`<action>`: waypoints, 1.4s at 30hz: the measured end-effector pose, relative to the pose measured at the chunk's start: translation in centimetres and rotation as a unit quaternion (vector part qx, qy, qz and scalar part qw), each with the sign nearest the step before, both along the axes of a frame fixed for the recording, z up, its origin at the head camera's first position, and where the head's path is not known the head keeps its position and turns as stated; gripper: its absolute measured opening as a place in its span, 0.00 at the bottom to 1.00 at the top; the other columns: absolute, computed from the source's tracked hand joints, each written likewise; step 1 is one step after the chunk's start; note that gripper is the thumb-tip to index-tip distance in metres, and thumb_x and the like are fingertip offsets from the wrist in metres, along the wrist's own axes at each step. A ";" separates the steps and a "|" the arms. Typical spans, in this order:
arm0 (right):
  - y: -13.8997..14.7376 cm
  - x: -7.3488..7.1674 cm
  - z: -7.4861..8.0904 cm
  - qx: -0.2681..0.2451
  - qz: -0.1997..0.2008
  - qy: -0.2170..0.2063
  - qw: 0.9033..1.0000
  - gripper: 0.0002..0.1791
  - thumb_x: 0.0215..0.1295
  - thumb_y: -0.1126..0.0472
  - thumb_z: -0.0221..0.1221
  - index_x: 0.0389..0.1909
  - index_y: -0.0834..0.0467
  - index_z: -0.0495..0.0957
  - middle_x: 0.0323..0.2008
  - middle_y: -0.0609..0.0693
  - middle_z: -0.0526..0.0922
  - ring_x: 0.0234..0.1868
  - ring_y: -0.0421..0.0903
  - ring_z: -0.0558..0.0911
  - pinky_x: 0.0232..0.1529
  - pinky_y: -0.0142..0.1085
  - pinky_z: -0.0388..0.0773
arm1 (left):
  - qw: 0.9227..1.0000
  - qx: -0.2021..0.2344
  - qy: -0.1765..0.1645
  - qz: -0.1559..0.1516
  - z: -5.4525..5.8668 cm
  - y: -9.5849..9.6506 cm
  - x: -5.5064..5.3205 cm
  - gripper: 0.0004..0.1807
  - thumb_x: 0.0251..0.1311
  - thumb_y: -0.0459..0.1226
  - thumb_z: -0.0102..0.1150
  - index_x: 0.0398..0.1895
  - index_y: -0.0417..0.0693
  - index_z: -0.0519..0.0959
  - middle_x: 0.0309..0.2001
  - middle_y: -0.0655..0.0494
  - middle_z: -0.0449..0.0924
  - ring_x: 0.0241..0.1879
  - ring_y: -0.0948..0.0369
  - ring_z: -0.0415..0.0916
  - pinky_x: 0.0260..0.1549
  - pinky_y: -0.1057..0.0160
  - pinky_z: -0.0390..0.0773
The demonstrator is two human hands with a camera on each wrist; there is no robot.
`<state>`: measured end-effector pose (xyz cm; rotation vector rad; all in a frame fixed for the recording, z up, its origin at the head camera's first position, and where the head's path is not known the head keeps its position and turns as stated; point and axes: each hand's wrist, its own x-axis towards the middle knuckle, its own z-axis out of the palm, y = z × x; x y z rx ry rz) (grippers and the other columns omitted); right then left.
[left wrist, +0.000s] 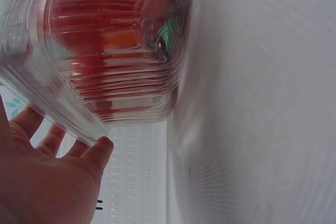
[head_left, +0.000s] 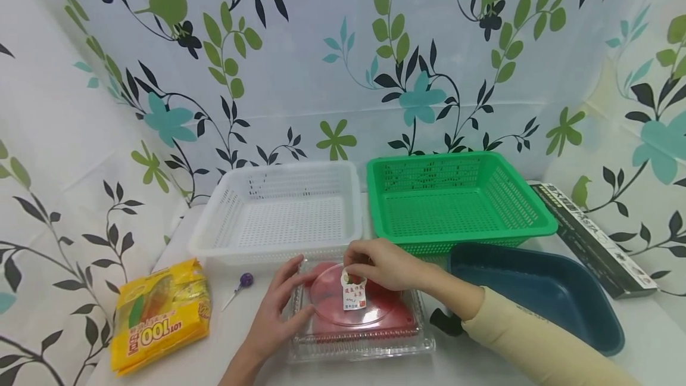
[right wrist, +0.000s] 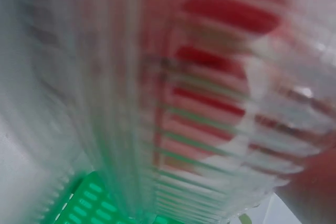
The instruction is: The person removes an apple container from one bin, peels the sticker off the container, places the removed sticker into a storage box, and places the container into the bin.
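A clear plastic box [head_left: 370, 350] with a ribbed edge sits at the front middle of the table. Red contents [head_left: 334, 323] show through its lid. My left hand [head_left: 276, 308] is at the box's left side, fingers spread and fairly straight, touching the lid's edge; the left wrist view has the thumb at a corner of the rim. Over the lid, my right hand [head_left: 380, 264] pinches the top of a small white label [head_left: 354, 298] printed with red characters. In the right wrist view the ribbed box wall [right wrist: 210, 198] fills most of the picture, blurred.
Behind the box stand a white basket [head_left: 273, 252] and a green basket [head_left: 466, 234]. To the right lie a dark blue basin [head_left: 536, 290], a long black box [head_left: 595, 240] and a small black object [head_left: 447, 321]. A yellow packet [head_left: 161, 314] and a purple lollipop [head_left: 246, 280] lie left.
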<state>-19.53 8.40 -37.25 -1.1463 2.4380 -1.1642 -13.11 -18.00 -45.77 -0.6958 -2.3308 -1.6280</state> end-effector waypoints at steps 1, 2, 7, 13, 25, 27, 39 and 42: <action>0.0 0.0 0.0 0.001 0.000 -0.002 1.000 0.05 0.73 0.64 0.59 0.36 0.52 0.77 0.27 0.40 0.81 0.31 0.38 0.80 0.37 0.33 0.80 | 1.000 0.000 -0.002 0.000 0.0 0.0 0.0 0.24 0.59 0.32 0.67 0.60 0.48 0.79 0.76 0.44 0.55 0.73 0.36 0.52 0.54 0.19 0.58; 0.1 0.0 0.1 0.001 0.000 -0.004 1.000 0.05 0.73 0.64 0.59 0.36 0.52 0.77 0.27 0.40 0.81 0.31 0.38 0.80 0.37 0.34 0.80 | 1.000 0.000 -0.004 0.001 0.0 0.0 0.0 0.24 0.59 0.32 0.67 0.60 0.48 0.79 0.76 0.44 0.55 0.73 0.36 0.52 0.54 0.19 0.57; 0.4 0.1 0.4 0.003 -0.013 -0.007 1.000 0.03 0.73 0.63 0.60 0.37 0.52 0.78 0.28 0.39 0.80 0.31 0.37 0.79 0.37 0.34 0.80 | 1.000 0.001 -0.001 -0.003 0.0 0.0 0.0 0.24 0.59 0.32 0.66 0.60 0.48 0.79 0.76 0.42 0.54 0.73 0.35 0.51 0.54 0.19 0.57; 1.2 0.0 1.2 -0.013 -0.023 -0.014 1.000 0.02 0.73 0.61 0.60 0.41 0.54 0.79 0.30 0.40 0.82 0.34 0.39 0.80 0.39 0.35 0.82 | 1.000 0.000 0.001 -0.002 0.0 0.0 0.0 0.24 0.59 0.32 0.66 0.61 0.48 0.79 0.76 0.41 0.54 0.73 0.36 0.51 0.54 0.19 0.57; 4.5 -0.1 2.2 -0.045 -0.046 -0.033 0.997 0.04 0.71 0.62 0.62 0.43 0.57 0.78 0.34 0.45 0.82 0.38 0.44 0.82 0.41 0.36 0.83 | 1.000 0.004 0.000 -0.008 -0.1 0.0 -0.2 0.24 0.59 0.32 0.66 0.61 0.49 0.79 0.76 0.40 0.53 0.73 0.35 0.51 0.54 0.19 0.56; 5.3 -0.1 2.3 -0.043 -0.053 -0.027 0.997 0.03 0.71 0.62 0.62 0.42 0.57 0.78 0.34 0.45 0.82 0.38 0.44 0.82 0.42 0.36 0.82 | 1.000 0.004 0.001 -0.009 -0.1 0.0 -0.2 0.24 0.59 0.32 0.66 0.61 0.49 0.79 0.76 0.40 0.53 0.73 0.35 0.51 0.54 0.18 0.56; 10.8 0.8 2.7 -0.025 -0.102 -0.014 0.994 0.02 0.72 0.59 0.61 0.40 0.54 0.80 0.34 0.46 0.82 0.37 0.45 0.80 0.39 0.37 0.82 | 1.000 0.002 0.000 -0.002 0.0 0.1 0.1 0.24 0.59 0.32 0.67 0.61 0.49 0.79 0.76 0.47 0.55 0.72 0.35 0.52 0.54 0.19 0.57; 12.1 1.0 2.7 -0.023 -0.105 -0.012 0.994 0.01 0.73 0.61 0.60 0.40 0.53 0.80 0.34 0.46 0.82 0.37 0.45 0.80 0.39 0.37 0.81 | 1.000 0.001 -0.001 -0.001 0.0 0.0 0.1 0.24 0.59 0.32 0.67 0.61 0.49 0.79 0.76 0.46 0.55 0.72 0.35 0.52 0.54 0.19 0.57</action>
